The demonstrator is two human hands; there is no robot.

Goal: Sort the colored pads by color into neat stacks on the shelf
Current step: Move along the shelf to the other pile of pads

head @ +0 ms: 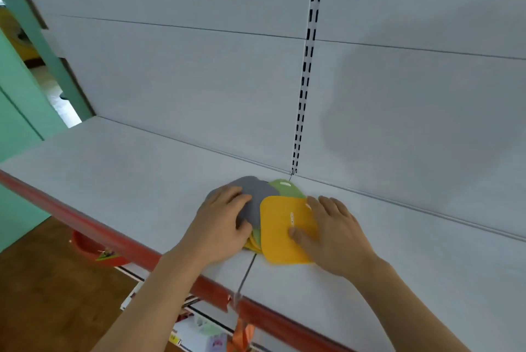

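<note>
Pale grey shop shelf (pixel 113 181) with red front edge, slotted white upright behind. Mixed heap near back wall: flat grey pad (pixel 254 200), green pad (pixel 284 187), orange-yellow square pad (pixel 284 230) on top. Sorting barely begun, apparently. Left hand (pixel 225 226) rests on grey pad, fingers loosely curled. Right hand (pixel 330 233) flat, fingers extended, thumb pressing yellow pad. Next: slide yellow pad clear, start separate stack.

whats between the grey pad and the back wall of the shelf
A green pad lies between the grey pad and the back wall, partly tucked under the grey one, seen in the head view.
</note>
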